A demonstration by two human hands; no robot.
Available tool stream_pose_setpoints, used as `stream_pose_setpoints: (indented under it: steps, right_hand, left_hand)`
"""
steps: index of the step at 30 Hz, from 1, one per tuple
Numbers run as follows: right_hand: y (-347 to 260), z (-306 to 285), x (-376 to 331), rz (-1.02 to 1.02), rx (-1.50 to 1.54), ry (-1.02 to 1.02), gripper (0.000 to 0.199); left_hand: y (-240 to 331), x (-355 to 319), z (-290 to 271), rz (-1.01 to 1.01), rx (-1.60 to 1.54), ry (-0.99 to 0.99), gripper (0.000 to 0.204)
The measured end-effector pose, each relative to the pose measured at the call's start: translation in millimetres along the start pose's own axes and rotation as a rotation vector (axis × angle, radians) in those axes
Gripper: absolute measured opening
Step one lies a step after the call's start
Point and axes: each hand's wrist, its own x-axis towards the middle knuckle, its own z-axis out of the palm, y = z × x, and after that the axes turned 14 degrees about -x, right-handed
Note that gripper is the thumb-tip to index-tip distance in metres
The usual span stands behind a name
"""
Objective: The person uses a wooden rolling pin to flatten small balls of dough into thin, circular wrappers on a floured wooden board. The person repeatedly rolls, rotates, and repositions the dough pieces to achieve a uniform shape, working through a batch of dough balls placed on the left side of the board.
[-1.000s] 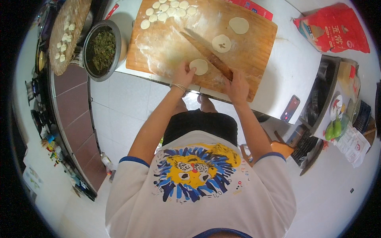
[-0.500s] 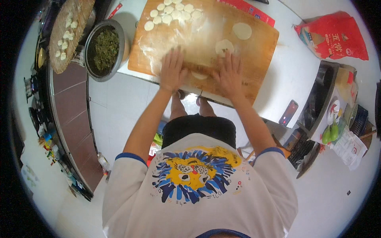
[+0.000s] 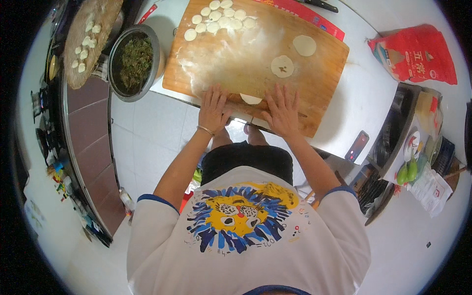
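My left hand [image 3: 214, 109] and my right hand [image 3: 283, 112] lie flat, fingers spread, on a thin wooden rolling pin [image 3: 244, 107] at the near edge of a floured wooden board [image 3: 236, 54]. Between the hands a small dough disc [image 3: 251, 99] sits just beyond the pin. Two rolled round wrappers [image 3: 282, 66] lie farther right on the board. Several small flattened dough pieces [image 3: 221, 17] are grouped at its far left corner.
A metal bowl of chopped green filling [image 3: 135, 61] stands left of the board, beside a round tray [image 3: 93, 34] with several dumplings. On the white table [image 3: 364, 103] a red bag [image 3: 418, 56] lies at the right and a phone [image 3: 358, 146] near the front edge.
My left hand let go of the dough disc and my right hand's grip on the pin opened. Both palms now press flat on the pin, which has rolled toward the board's near edge.
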Motion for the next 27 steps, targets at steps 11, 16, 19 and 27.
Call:
stream_pose_setpoints:
  steps: [11,16,19,27]
  right_hand:
    - [27,-12,23,0.059,0.302,-0.068,0.041]
    - [27,-23,12,0.093,0.317,-0.140,0.035]
    - [26,-22,7,0.094,0.464,-0.174,0.030]
    - [24,-11,-3,0.571,1.297,-0.582,0.034]
  left_hand:
    - [37,103,-23,0.262,-0.163,-0.064,0.059]
    - [51,109,-24,0.202,-0.405,-0.260,0.029]
    - [61,109,-36,0.142,-0.427,-0.377,0.025]
    - [71,83,-16,-0.291,-1.142,-0.029,0.014]
